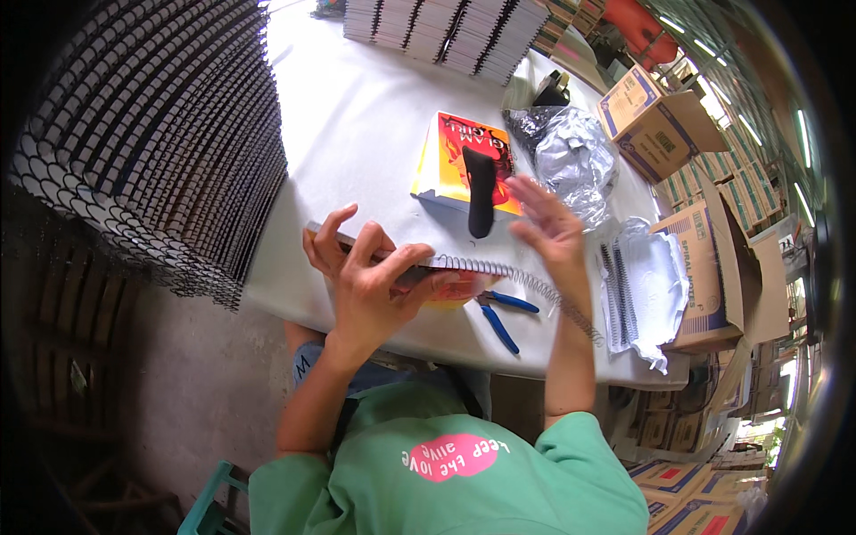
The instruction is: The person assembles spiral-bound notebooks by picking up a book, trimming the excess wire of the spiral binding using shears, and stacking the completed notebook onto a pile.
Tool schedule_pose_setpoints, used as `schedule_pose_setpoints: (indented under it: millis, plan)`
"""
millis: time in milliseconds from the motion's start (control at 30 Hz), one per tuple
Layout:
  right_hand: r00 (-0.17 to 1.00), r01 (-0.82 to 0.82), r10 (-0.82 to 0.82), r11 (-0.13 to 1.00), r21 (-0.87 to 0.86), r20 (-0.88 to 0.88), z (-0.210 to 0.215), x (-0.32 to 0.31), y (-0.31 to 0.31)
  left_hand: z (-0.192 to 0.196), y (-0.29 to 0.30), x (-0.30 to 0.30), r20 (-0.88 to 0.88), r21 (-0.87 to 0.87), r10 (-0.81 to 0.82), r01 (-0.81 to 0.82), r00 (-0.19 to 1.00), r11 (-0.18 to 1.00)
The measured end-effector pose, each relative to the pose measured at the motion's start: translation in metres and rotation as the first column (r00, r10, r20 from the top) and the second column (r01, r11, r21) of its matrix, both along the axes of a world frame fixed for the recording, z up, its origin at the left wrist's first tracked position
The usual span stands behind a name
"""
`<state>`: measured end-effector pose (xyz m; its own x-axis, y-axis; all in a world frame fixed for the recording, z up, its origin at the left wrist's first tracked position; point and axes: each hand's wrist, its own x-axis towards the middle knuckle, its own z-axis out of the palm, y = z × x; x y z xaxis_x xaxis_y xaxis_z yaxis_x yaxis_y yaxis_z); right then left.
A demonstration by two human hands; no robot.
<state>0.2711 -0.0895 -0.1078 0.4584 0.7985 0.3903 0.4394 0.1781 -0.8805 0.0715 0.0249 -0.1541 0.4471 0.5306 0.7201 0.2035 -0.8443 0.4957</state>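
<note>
My left hand (pixel 361 281) grips a notebook (pixel 459 288) on edge at the table's near side, fingers over its top. A wire spiral coil (pixel 535 282) runs along the notebook's upper edge, and its loose end sticks out to the right, reaching my right forearm. My right hand (pixel 548 227) is raised to the right of the notebook, slightly blurred, fingers apart and nothing visible in it. Just left of it, a black handle-shaped thing (pixel 480 192) appears in front of a stack of yellow and orange printed covers (pixel 431 165). Blue-handled pliers (pixel 501 323) lie below the coil.
Tall rows of spiral-bound notebooks (pixel 160 152) stand at left, and more are piled at the far edge (pixel 441 31). Plastic wrap (pixel 575 160) and a white sheet with loose coils (pixel 655 290) lie at right beside open cartons (pixel 700 267). A green stool (pixel 209 504) stands below.
</note>
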Motion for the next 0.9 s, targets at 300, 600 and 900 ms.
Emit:
schedule_pose_setpoints:
  millis: [300,600,900]
  plan:
    - [0.718,0.061,0.169,0.951,-0.303,0.675,0.03,-0.042,-0.001,0.006,-0.018,0.012,0.011,0.021,0.089,-0.089,0.996,0.996]
    - [0.792,0.007,0.18,0.952,-0.305,0.583,0.028,-0.044,0.004,0.004,-0.018,0.006,-0.039,0.087,0.108,-0.104,0.993,0.991]
    - [0.749,0.016,0.167,0.963,-0.268,0.642,0.018,-0.05,0.005,0.007,-0.018,0.007,-0.119,0.125,0.181,-0.166,0.976,0.978]
